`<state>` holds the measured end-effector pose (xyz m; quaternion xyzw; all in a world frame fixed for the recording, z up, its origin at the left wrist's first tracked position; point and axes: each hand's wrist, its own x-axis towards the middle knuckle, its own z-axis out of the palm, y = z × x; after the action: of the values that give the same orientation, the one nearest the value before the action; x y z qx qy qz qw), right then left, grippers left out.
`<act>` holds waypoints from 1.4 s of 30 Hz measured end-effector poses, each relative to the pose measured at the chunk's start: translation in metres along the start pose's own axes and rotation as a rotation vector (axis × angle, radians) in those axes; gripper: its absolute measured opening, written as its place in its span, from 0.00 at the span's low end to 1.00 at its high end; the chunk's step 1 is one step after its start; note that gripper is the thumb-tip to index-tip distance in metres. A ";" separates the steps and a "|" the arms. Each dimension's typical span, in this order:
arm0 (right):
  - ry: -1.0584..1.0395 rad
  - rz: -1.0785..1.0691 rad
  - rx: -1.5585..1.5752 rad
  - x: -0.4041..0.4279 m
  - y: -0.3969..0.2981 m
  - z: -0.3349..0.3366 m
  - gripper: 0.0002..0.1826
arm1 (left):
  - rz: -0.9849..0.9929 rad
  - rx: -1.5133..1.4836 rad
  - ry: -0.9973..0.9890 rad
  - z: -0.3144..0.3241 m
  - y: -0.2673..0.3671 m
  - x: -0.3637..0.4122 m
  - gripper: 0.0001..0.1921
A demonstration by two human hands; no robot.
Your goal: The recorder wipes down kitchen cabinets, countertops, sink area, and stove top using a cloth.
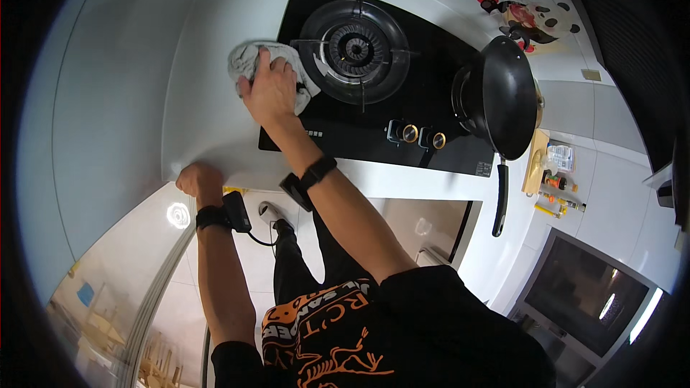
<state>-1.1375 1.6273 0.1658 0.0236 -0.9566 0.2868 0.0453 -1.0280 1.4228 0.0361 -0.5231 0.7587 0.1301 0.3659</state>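
Note:
My right hand [272, 86] presses down on a crumpled grey-white cloth [245, 59], fingers spread over it. The cloth lies across the left edge of a black glass gas cooktop [345, 134], partly on the white countertop [215, 97]. Just right of the cloth is a round gas burner [356, 49] with a metal pan support and a dark drip ring. My left hand [199, 179] is curled into a fist at the counter's front left corner, beside the wall; nothing shows in it. Dark bands with small devices circle both wrists.
A black wok [509, 99] sits tilted over the right burner, its handle [501, 199] jutting past the front edge. Two control knobs [425, 136] are near the front. Farther right are a wooden board [535, 161], several bottles [555, 180] and an oven-like appliance [587, 296]. A range hood [620, 27] overhangs the right.

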 end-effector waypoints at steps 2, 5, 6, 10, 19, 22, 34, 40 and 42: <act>0.006 0.067 -0.043 0.011 0.024 -0.001 0.37 | 0.192 0.351 -0.016 -0.006 0.027 -0.054 0.33; -0.082 0.063 -0.059 0.012 0.013 0.002 0.38 | 0.288 0.470 -0.014 0.034 -0.023 -0.016 0.29; -0.086 0.023 -0.010 0.007 -0.015 0.005 0.38 | 0.200 0.245 -0.016 0.016 -0.030 0.055 0.27; -0.218 0.085 -0.010 -0.004 0.012 -0.003 0.36 | -0.050 -0.314 0.022 0.025 0.000 -0.007 0.30; -0.003 0.239 0.195 0.086 0.016 0.023 0.32 | 0.086 -0.016 0.135 0.004 0.000 -0.031 0.32; 0.091 0.297 0.219 0.132 0.030 0.037 0.31 | -0.057 -0.358 0.254 0.020 -0.005 -0.016 0.27; -0.099 0.447 0.150 0.219 0.040 0.012 0.37 | -0.208 -0.391 0.267 0.018 0.002 -0.026 0.18; -0.102 -0.054 0.041 0.136 0.033 0.042 0.25 | 0.058 -0.075 0.278 0.052 0.001 0.012 0.26; -0.155 -0.008 0.185 0.084 0.015 0.042 0.21 | 0.123 -0.036 0.240 0.039 -0.001 0.004 0.29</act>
<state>-1.2248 1.6153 0.1313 0.0537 -0.9266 0.3711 -0.0300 -1.0115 1.4422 0.0069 -0.4939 0.8252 0.1026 0.2543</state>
